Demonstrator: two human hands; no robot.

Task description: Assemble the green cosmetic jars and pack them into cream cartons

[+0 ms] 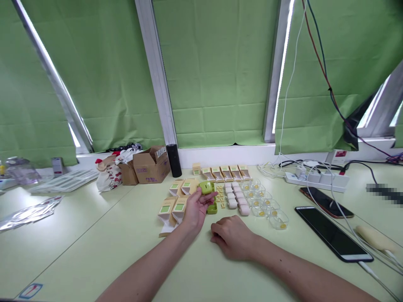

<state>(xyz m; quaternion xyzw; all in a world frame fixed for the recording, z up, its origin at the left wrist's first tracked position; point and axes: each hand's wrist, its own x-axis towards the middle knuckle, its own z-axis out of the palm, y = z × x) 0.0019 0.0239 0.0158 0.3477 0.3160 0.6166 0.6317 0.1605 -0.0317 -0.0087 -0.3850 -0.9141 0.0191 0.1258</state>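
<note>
My left hand [197,209] is closed on a small green earbud case [206,187], raised above the table and pinched by thumb and fingers. Other green case pieces [212,208] lie just under that hand, partly hidden by it. My right hand [231,237] rests on the table in a loose fist, and no object shows in it. Ahead of it stand rows of white cases [232,203] and pale pink cases [244,209]. Small yellow pieces [223,205] lie between the green and white rows. Clear plastic shells [278,219] with yellow spots sit to the right.
Open beige card boxes [166,207] lie left of my left hand, with more card boxes [226,172] behind. A cardboard carton [151,167] and a black cylinder [174,160] stand at the back. At right are two phones [333,233], cables and a power strip [317,180].
</note>
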